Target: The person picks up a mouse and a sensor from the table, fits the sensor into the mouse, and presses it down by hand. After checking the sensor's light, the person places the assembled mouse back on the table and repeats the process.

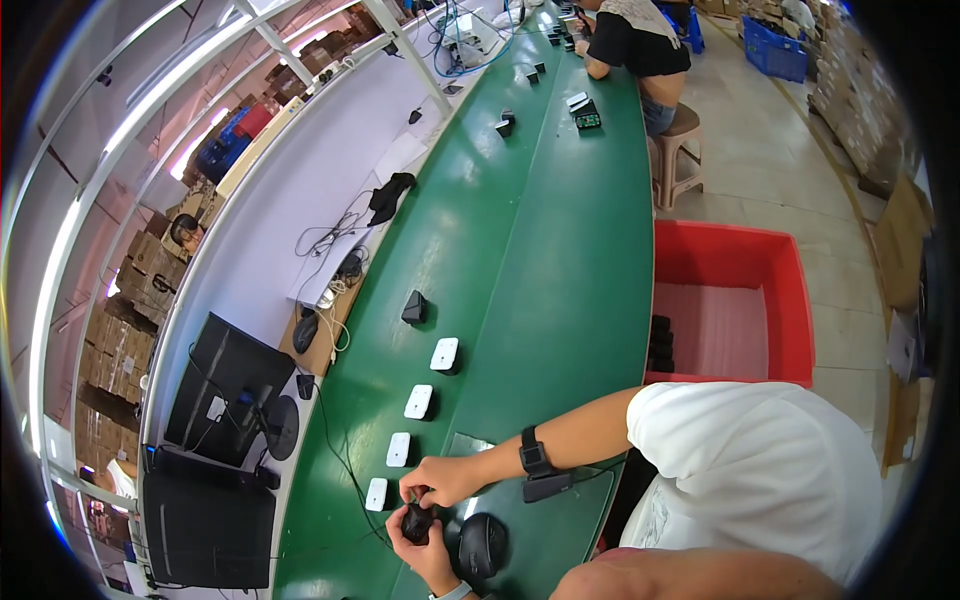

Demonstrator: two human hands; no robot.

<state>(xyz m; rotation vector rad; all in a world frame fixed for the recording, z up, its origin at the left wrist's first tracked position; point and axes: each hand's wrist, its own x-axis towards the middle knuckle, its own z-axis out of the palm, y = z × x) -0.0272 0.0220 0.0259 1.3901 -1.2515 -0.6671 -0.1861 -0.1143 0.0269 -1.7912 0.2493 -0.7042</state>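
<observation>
My left hand [427, 556] is wrapped round a small black piece [416, 523], holding it just above the green table [560, 290]. Above it, my right hand [446, 481] is pinched, with its fingertips at the top of that piece; whatever lies between them is too small to make out. Beside my hands rests a rounded black object [483, 545], shaped like a computer mouse. Several small blocks with white faces stand in a row leading away from my hands, the nearest white-faced block [376, 494] close to my right fingers. Beyond the row stands an all-black block [413, 307].
Dark monitors [215, 515] line the left side, with a cable running onto the table. On the right, a red bin [735, 300] holds black pieces. Farther along, a co-worker [640, 45] sits at the table on a stool [680, 150], near more small black devices [584, 112].
</observation>
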